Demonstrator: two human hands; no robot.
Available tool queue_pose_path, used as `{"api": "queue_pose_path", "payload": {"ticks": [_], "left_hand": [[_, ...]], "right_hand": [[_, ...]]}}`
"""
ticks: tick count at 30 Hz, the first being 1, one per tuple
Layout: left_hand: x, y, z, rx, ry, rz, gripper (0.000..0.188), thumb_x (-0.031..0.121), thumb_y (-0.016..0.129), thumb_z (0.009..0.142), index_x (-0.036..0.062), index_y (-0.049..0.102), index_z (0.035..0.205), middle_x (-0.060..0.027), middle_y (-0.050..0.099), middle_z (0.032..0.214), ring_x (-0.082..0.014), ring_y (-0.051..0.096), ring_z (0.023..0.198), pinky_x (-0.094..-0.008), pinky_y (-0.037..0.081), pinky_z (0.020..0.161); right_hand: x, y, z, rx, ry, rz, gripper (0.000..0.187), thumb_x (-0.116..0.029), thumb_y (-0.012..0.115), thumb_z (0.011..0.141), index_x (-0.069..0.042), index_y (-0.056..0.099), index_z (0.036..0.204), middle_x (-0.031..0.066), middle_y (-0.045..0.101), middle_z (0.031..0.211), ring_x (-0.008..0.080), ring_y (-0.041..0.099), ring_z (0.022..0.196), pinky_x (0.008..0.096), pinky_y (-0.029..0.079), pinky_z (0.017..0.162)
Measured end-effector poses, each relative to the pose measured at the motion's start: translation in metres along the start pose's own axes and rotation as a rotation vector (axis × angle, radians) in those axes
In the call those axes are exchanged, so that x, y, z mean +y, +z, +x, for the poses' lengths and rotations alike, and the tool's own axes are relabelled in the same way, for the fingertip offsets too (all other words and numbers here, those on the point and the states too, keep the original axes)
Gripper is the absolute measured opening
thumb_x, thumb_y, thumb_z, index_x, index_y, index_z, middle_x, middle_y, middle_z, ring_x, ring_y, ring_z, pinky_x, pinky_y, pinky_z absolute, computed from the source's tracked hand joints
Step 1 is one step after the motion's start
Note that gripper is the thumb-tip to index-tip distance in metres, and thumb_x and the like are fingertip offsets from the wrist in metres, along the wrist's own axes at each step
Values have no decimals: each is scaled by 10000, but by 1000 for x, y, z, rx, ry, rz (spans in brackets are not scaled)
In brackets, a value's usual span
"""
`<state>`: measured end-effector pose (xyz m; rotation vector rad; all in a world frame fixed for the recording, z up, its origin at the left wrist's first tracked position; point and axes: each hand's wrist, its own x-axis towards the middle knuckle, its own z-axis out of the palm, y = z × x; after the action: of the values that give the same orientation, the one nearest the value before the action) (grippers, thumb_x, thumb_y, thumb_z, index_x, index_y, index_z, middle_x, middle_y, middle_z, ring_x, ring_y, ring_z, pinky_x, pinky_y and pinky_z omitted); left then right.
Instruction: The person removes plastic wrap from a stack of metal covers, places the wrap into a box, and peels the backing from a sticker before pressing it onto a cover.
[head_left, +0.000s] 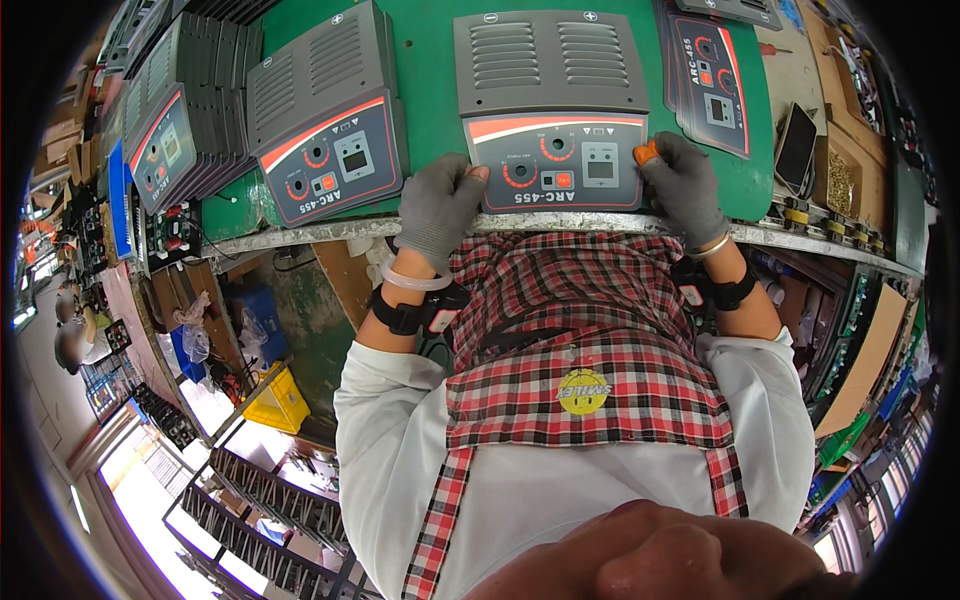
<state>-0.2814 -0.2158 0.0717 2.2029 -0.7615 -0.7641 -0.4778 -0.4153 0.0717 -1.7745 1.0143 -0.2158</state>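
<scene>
A grey metal front panel [552,105] lies in front of me on the green bench top. It has two rows of vent slots and a dark control label [560,190] with a red and white stripe. At the panel's lower left edge, my left hand [437,212] is closed, its bare thumb tip against the side. My right hand [688,190] is closed at the opposite edge, an orange finger cover [645,153] on one fingertip. Both hands wear grey gloves; the fingers curled under the edges are partly hidden.
To the left stand a stack of similar panels [330,65] and a further stack [165,95]. Loose control labels [713,110] lie at the right. Beyond them are a dark phone-like slab [796,148] and a box of small brass-coloured parts [840,185]. A yellow bin [278,400] sits below the bench.
</scene>
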Motion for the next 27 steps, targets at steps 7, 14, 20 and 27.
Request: {"api": "queue_pose_path", "payload": {"ticks": [7, 14, 20, 27], "left_hand": [[3, 0, -1, 8, -18, -1, 232, 221, 602, 838, 11, 579, 742, -24, 531, 545, -81, 520, 476, -237, 408, 458], [6, -1, -2, 17, -34, -16, 274, 289, 591, 820, 35, 570, 718, -73, 524, 533, -190, 523, 478, -315, 408, 494], [5, 1, -2, 38, -43, -8, 275, 291, 596, 816, 34, 573, 721, -75, 530, 537, -187, 526, 479, -313, 414, 499], [4, 0, -2, 40, -24, 3, 271, 289, 595, 814, 35, 575, 722, -84, 542, 550, -194, 534, 499, -321, 419, 512]], "right_hand": [[0, 0, 0, 9, -5, -32, 211, -112, 582, 757, 33, 586, 911, 72, 585, 625, 103, 553, 481, 250, 436, 449], [2, 1, 0, 11, -7, -52, 216, -118, 581, 758, 26, 589, 920, 78, 588, 627, 113, 557, 479, 257, 439, 454], [4, 2, 1, 34, -11, -82, 223, -129, 586, 754, 23, 591, 916, 85, 585, 623, 124, 555, 471, 266, 442, 463], [2, 2, 0, 40, -54, -99, 207, -148, 609, 755, 10, 592, 887, 77, 570, 600, 121, 551, 466, 269, 436, 456]]}}
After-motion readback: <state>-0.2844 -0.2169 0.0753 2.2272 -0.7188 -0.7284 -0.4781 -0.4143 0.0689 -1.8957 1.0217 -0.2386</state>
